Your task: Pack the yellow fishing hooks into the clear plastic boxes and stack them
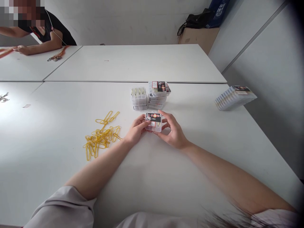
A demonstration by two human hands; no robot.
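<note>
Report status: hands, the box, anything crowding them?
Left hand and right hand both shut on the small labelled box, over the table. Box stacks just beyond it. Pile of yellow loops to the left, clear of both hands.

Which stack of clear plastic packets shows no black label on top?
The shorter clear plastic stack beyond the left hand; its taller neighbour and the slanted stack far to the right each show one.

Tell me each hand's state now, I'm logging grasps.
Left hand: holding the small clear box.
Right hand: holding the same box.
</note>
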